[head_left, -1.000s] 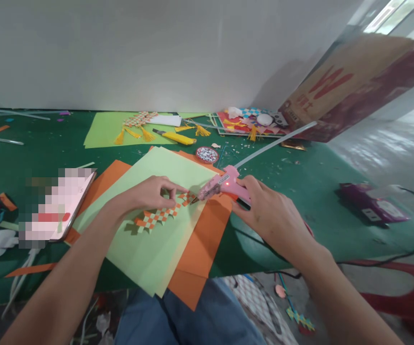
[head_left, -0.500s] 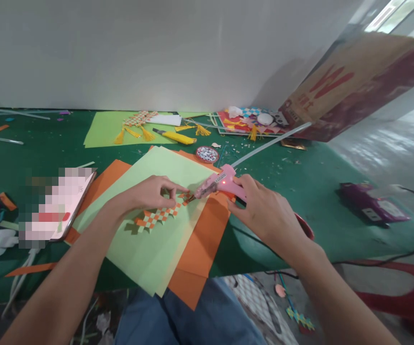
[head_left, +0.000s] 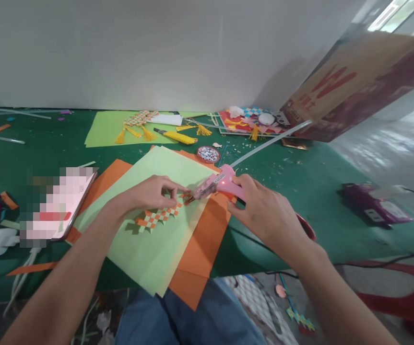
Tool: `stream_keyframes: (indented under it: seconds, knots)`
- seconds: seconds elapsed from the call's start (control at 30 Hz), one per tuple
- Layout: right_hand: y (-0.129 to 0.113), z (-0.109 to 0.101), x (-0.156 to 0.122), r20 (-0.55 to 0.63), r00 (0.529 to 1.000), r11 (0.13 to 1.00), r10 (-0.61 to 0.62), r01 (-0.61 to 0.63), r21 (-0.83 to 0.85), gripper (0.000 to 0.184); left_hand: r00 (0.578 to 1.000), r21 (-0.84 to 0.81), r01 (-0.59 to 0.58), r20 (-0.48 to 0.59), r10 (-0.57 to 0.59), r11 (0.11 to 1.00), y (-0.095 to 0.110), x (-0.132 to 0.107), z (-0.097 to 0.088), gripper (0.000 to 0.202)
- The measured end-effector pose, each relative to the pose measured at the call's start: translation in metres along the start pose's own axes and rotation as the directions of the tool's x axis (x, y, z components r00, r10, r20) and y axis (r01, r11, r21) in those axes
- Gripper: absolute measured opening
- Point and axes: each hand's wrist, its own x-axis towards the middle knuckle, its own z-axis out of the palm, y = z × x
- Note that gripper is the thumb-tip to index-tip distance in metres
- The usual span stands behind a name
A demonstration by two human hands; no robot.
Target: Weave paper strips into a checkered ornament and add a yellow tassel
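Note:
An orange and pale-green woven paper piece (head_left: 155, 218) with pointed edges lies on light-green paper sheets (head_left: 145, 258). With thumb and bent fingers, my left hand (head_left: 154, 191) grips its upper part, the index finger stretched along it toward the far end. My right hand (head_left: 264, 206) is wrapped round the handle of a pink hot glue gun (head_left: 223, 182), whose red light glows. A clear glue stick (head_left: 271, 143) sticks out of the gun's back. The nozzle is at the far tip of the woven piece; whether it touches is too small to tell.
Orange sheets (head_left: 203, 239) lie under the green ones. Behind are a dish of small beads (head_left: 207, 154), a yellow utility knife (head_left: 176, 136) and a tasselled woven piece (head_left: 140, 118). A phone (head_left: 63, 206) stands left, a purple packet (head_left: 375, 203) right. A dark cord (head_left: 253, 239) runs below my right hand.
Almost nothing differs. The whole view has shifted very slightly, and both hands, the glue gun and the woven piece keep their places.

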Motion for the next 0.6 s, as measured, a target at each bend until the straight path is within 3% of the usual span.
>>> stream_keyframes:
  seconds: [0.4, 0.6]
  knots:
    - [0.002, -0.0041, 0.0009, 0.065, 0.995, 0.997, 0.077, -0.076, -0.003, 0.017, 1.0, -0.021, -0.003, -0.018, 0.003, 1.0, 0.0007, -0.0003, 0.0001, 0.007]
    - [0.0067, -0.0004, 0.0002, 0.004, 0.997, 0.997, 0.074, -0.074, 0.026, 0.015, 1.0, -0.011, 0.013, 0.006, -0.013, 1.0, 0.0015, -0.0002, -0.0006, 0.007]
